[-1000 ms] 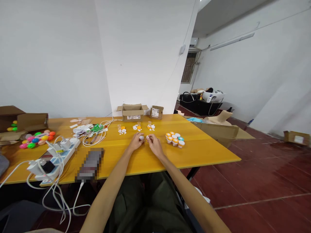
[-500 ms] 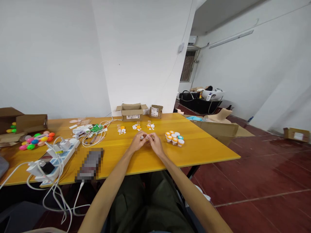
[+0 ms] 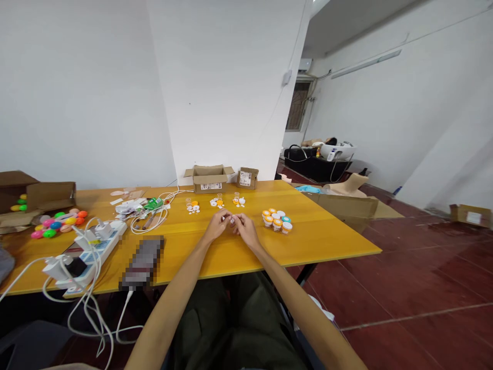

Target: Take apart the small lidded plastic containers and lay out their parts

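My left hand [image 3: 216, 226] and my right hand [image 3: 245, 230] meet over the middle of the yellow table [image 3: 316, 241], fingers pinched together on a small white jar [image 3: 231, 220] held between them. To the right of my hands stands a cluster of small jars with orange, white and teal lids [image 3: 277, 219]. Beyond my hands lie three little groups of white and orange lids with clear cups [image 3: 216, 202].
Two open cardboard boxes [image 3: 209, 178] sit at the table's far edge. On the left are a power strip with chargers and cables [image 3: 89, 248], a blurred flat object [image 3: 142, 262], coloured balls [image 3: 57, 222] and a brown box [image 3: 36, 194]. Red tiled floor lies on the right.
My two hands came together; a second ago they were slightly apart, each with a small white piece, and now they join on one small jar.
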A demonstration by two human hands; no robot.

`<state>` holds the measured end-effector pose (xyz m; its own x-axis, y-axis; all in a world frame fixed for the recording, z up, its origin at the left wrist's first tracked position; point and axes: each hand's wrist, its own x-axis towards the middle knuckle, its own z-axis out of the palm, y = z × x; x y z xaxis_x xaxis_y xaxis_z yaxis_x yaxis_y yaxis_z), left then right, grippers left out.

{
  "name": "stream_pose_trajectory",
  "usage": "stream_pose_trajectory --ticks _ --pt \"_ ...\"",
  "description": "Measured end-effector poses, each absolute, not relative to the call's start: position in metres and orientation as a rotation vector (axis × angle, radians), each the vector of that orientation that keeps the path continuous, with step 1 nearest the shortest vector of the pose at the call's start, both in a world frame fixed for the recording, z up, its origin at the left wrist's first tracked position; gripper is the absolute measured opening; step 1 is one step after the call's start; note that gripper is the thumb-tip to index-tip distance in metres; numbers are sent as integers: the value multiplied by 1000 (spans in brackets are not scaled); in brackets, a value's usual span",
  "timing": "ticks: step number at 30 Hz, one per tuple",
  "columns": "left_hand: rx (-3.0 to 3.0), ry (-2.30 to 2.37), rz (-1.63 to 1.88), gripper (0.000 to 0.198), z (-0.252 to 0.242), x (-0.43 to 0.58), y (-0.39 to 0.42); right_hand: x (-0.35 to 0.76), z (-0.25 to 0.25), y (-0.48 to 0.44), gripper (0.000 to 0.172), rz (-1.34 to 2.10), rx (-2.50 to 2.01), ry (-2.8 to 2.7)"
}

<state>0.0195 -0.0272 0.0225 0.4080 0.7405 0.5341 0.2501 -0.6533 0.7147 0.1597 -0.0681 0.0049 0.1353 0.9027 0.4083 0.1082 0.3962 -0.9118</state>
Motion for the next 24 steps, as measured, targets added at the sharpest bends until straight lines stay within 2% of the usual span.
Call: stream_pose_trajectory --ticks 7,14,24 --pt "2152 824 1217 20 19 19 -24 163 4 -68 42 719 -1019 -1321" --pt "1988 806 1170 33 18 19 -21 162 2 -65 34 754 -934 -1300" --pt "1848 755 1132 34 16 18 -15 160 5 -66 37 823 -909 -1250"
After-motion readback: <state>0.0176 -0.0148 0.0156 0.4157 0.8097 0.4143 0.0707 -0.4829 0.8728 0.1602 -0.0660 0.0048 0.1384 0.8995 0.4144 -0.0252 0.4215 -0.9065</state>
